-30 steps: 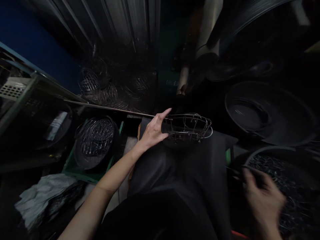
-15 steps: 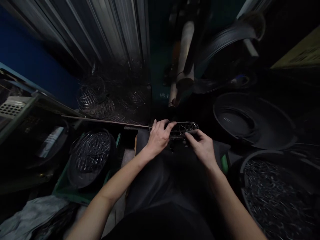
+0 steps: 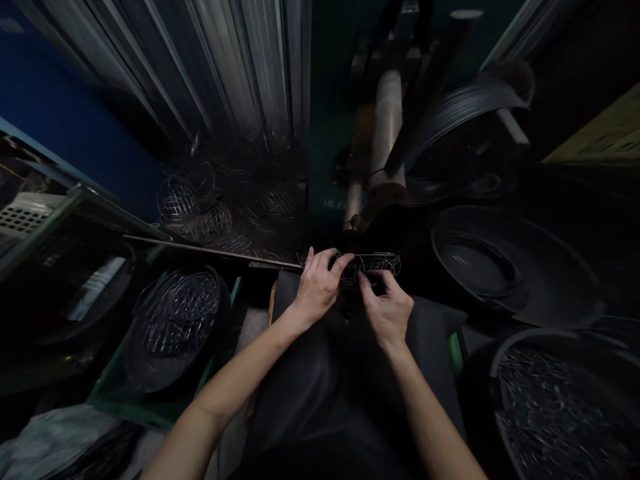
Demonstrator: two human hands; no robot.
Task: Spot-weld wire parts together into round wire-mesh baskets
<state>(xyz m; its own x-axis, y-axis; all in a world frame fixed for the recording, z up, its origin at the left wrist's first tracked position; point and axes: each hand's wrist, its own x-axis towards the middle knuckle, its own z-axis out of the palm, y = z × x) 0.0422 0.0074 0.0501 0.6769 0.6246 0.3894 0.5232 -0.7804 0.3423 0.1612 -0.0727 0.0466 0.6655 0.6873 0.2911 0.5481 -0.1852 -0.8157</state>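
A small wire basket frame (image 3: 385,262) lies tipped on its side at the far edge of my dark-clothed lap. My left hand (image 3: 317,287) grips its left end, fingers curled over the wires. My right hand (image 3: 385,310) pinches the frame's middle from below; whether it also holds a small wire piece I cannot tell. The scene is very dim and the fine wires are hard to make out.
A black tub of wire frames (image 3: 175,323) sits in a green crate (image 3: 150,413) at left. More wire baskets (image 3: 200,203) pile against a corrugated metal wall. At right are a black basin (image 3: 550,267) and a tub of small metal pieces (image 3: 560,407). A machine roller (image 3: 387,127) stands ahead.
My right hand came up from the tub of metal pieces at right and joined the left on the wire frame, which turned from lying open to edge-on.
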